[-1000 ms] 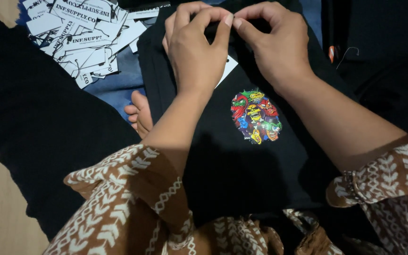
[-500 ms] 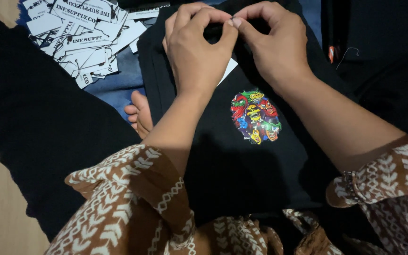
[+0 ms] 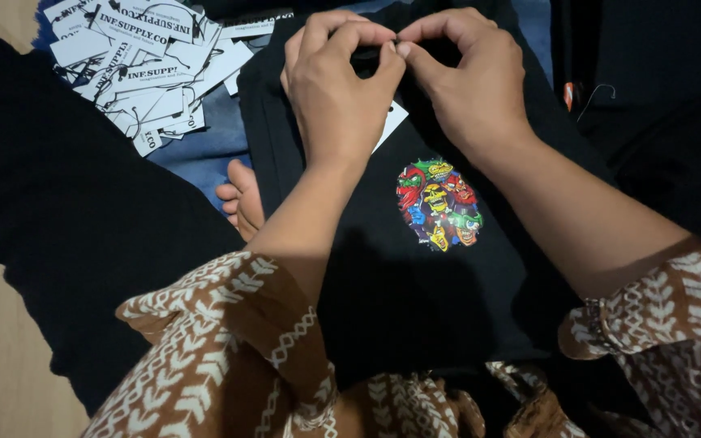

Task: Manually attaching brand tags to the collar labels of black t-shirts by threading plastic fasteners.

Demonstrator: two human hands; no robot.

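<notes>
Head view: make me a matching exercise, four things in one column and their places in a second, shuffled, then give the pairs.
Things:
1. black shirt
2. pile of white paper tags
3. colourful round print
4. bare toes

Places:
A. top left, on the blue cloth
B. on the front of the shirt, below the two hands
C. spread across the lap, under both hands
D. peeking out beside the shirt's left edge

Pairs: 1-C, 2-A, 3-B, 4-D

The left hand and right hand meet fingertip to fingertip at the shirt's top edge.
</notes>
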